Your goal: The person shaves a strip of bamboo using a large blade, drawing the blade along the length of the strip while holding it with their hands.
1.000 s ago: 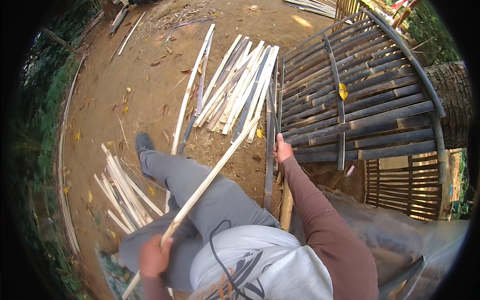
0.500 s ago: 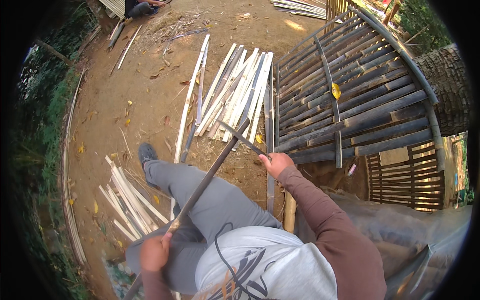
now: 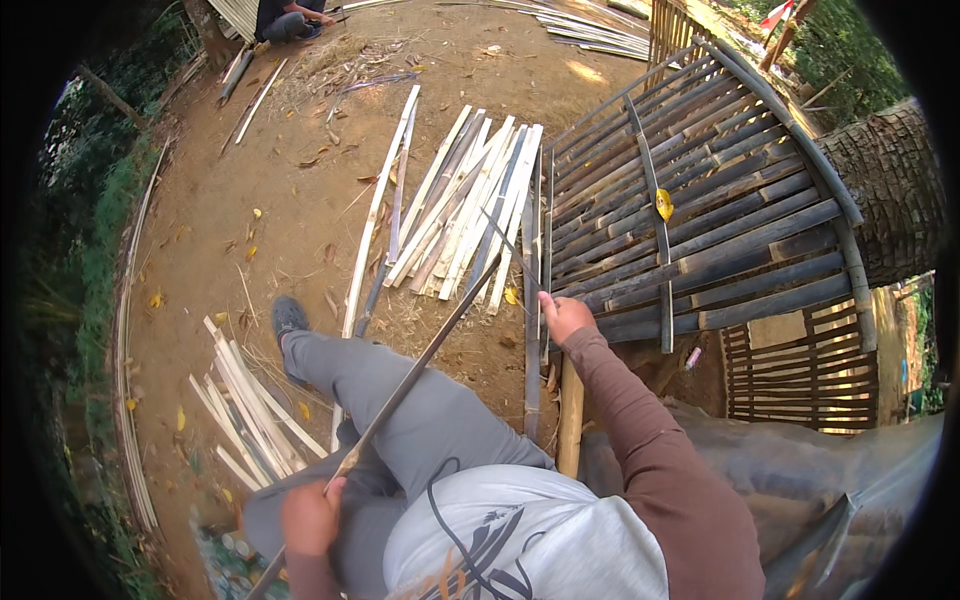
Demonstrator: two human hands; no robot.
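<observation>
My left hand [image 3: 312,515] is closed around a long dark bamboo strip [image 3: 410,380] that slants across my grey-trousered thigh, its far end pointing up and right. My right hand [image 3: 568,317] grips a knife with a long thin blade [image 3: 513,252]. The blade points away and to the left, close to the strip's far end; I cannot tell whether they touch. Beyond them, a pile of split bamboo strips [image 3: 470,205] lies on the ground. A smaller bundle of pale strips [image 3: 245,405] rests to the left of my knee.
At right stands a dark bamboo slatted panel [image 3: 700,220] with a yellow leaf on it, near a tree trunk [image 3: 895,190]. A thick bamboo pole [image 3: 570,415] and a plastic sheet [image 3: 850,490] lie by my right side. Another person [image 3: 285,20] crouches at the far left.
The knife blade has turned to point farther away and shifted from crossing the strip to beside its far end. My left hand keeps its grip. The view has shifted slightly.
</observation>
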